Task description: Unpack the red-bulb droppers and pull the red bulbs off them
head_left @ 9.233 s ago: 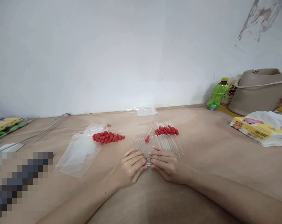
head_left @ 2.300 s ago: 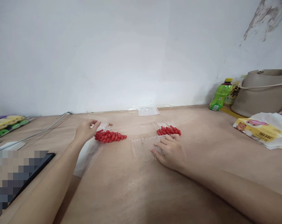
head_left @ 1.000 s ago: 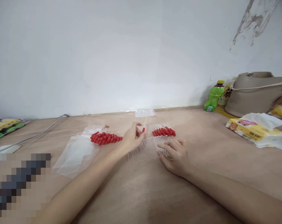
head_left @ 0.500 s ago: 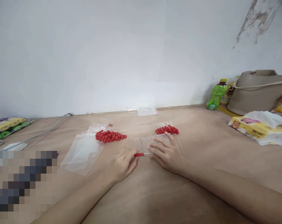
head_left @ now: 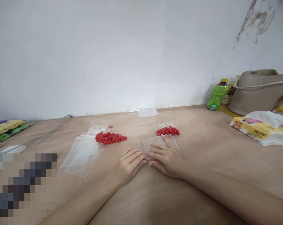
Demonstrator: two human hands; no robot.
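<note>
Clear glass dropper tubes (head_left: 140,144) lie side by side in a row on the table. In front of them, my left hand (head_left: 130,164) is closed on a red rubber bulb; only a sliver of red shows past its fingers. Opposite it, my right hand (head_left: 166,160) pinches the glass tube (head_left: 149,158) that runs from the bulb, with its other fingers over the row. Beyond the right hand rest several droppers with red bulbs (head_left: 167,130) fitted, their thin ends pointing away. A heap of loose red bulbs (head_left: 110,138) sits to the left.
Clear zip bags (head_left: 81,156) lie flat on the left, and a small one (head_left: 148,112) by the wall. Farther left are a grey cable (head_left: 45,133) and yellow and green packs (head_left: 9,129). On the right stand a green bottle (head_left: 217,95), a beige bag (head_left: 258,92) and a tissue pack (head_left: 260,128).
My left hand has moved right, closer to my right hand. Its fingers now cover most of the red bulb that showed between the hands before.
</note>
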